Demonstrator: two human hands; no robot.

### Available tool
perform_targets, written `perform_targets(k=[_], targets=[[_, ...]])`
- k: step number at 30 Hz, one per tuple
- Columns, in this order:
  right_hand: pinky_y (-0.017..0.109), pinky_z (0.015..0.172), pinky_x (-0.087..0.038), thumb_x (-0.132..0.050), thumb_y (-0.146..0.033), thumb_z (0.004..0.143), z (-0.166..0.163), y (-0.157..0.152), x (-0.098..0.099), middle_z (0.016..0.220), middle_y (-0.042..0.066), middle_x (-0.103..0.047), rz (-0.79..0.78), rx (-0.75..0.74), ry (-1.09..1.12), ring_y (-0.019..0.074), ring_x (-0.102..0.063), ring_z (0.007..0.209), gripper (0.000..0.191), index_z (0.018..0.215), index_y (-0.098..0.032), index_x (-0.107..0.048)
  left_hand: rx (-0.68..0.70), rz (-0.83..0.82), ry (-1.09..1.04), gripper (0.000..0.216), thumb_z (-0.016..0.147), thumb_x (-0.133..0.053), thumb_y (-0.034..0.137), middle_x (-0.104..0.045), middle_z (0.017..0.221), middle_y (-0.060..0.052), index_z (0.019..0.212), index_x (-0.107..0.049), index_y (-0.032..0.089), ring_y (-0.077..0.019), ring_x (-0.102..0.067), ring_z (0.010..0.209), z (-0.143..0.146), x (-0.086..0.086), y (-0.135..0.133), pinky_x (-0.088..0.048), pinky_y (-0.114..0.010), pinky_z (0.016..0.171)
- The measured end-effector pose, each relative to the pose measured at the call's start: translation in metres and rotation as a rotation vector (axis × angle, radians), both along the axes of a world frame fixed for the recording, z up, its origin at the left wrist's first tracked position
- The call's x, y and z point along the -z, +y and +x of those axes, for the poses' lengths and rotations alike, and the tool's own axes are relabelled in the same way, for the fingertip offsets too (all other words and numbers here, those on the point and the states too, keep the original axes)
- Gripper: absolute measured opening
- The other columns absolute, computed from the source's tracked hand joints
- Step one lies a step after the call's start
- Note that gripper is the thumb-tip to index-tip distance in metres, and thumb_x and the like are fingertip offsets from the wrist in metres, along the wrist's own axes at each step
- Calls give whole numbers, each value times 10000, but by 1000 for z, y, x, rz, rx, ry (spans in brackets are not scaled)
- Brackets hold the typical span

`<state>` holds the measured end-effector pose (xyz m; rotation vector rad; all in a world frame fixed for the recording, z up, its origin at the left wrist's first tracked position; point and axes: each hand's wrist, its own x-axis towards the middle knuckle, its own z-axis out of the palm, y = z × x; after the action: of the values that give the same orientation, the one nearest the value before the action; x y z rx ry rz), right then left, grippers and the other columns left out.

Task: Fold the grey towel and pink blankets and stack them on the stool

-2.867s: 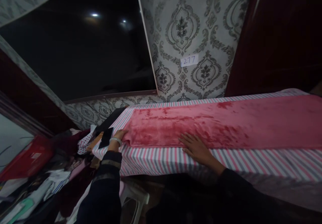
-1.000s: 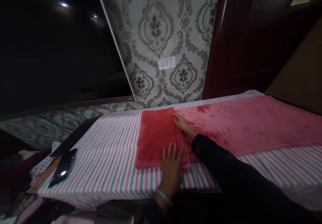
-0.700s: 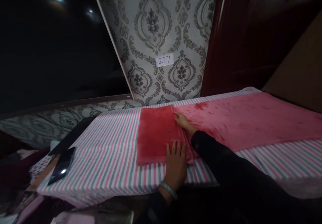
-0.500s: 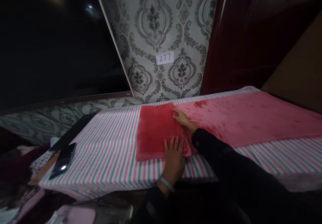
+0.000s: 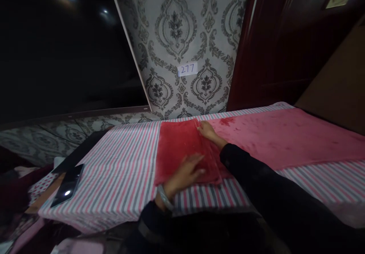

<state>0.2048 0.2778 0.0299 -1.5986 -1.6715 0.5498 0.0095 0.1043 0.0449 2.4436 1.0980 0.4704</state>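
Note:
A long plush red towel (image 5: 285, 138) lies across the striped cloth (image 5: 125, 159). Its left end is doubled over into a darker red folded part (image 5: 176, 143). At the far right edge of that fold, my right hand (image 5: 207, 130) has its fingers closed on the fabric. My left hand (image 5: 185, 174), with a bangle on its wrist, is over the near part of the fold. Motion blurs it, but its thumb stands apart from the outstretched fingers and nothing is in it.
A dark phone (image 5: 68, 185) lies at the left end of the striped cloth. Behind are a large black screen (image 5: 65, 56), patterned wallpaper with a paper label (image 5: 187, 69) reading 277, and a dark red door (image 5: 273, 48). Assorted fabrics (image 5: 42, 183) are heaped at the lower left.
My left hand has come off its flat rest on the near right of the fold and shifted left, turning sideways. My right hand stays at the far edge of the fold.

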Motion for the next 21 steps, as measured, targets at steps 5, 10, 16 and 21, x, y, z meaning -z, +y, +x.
perform_targets(k=[5,10,16,21], targets=[[459,1257,-184,-461,-296,1005,-39,19,-24,1628,157,-340,73,-43,-126,303,-229,1533,570,1541,-106,-422,-391,68,86,516,1016,-397,262,-444,1595,-126,1510,-467,128,-223,-361,1505,-38,-56,104,-276,-388,1244],[537,1247,-135,-402,-381,1041,-52,22,5,1658,164,-255,76,-37,-391,301,-144,1557,604,1578,-110,-356,-617,48,318,594,1037,-333,381,-256,1675,-164,1573,-347,125,-296,-194,1567,-36,-33,163,-199,-577,1243],[529,1240,-150,-431,-504,1034,-35,27,52,1644,190,-278,-7,-18,-430,314,-181,1547,663,1559,-100,-403,-609,73,468,645,1029,-283,478,-184,1701,-128,1607,-298,193,-311,-124,1581,-35,29,177,-195,-641,1222],[520,1239,-151,-407,-545,1038,-37,30,51,1652,158,-280,-30,-18,-447,296,-173,1550,669,1574,-145,-389,-606,73,466,660,1024,-269,493,-200,1698,-128,1609,-294,190,-306,-151,1576,-36,30,178,-222,-634,1216]])
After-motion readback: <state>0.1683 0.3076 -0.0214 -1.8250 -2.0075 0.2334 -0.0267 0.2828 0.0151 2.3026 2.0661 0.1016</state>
